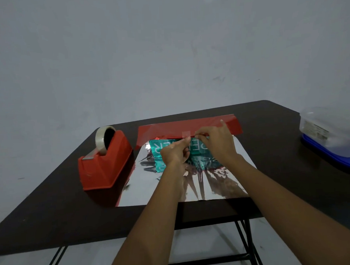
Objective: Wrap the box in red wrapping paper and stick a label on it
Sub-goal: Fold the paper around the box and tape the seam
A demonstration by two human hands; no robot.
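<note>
A teal box (159,148) with white letters lies on the wrapping paper (219,182), whose shiny silver side faces up. The paper's far edge (182,127) is folded toward the box and shows red. My left hand (175,153) pinches a short strip of clear tape (185,134) over the box top. My right hand (216,141) pinches the red paper edge at the box's far side, beside the tape. Both hands hide much of the box.
A red tape dispenser (104,162) with a clear tape roll stands left of the paper. At the right edge sits a clear plastic container (330,132) on a blue lid or tray (337,156). The dark table (52,215) ends close to me; a wall rises behind it.
</note>
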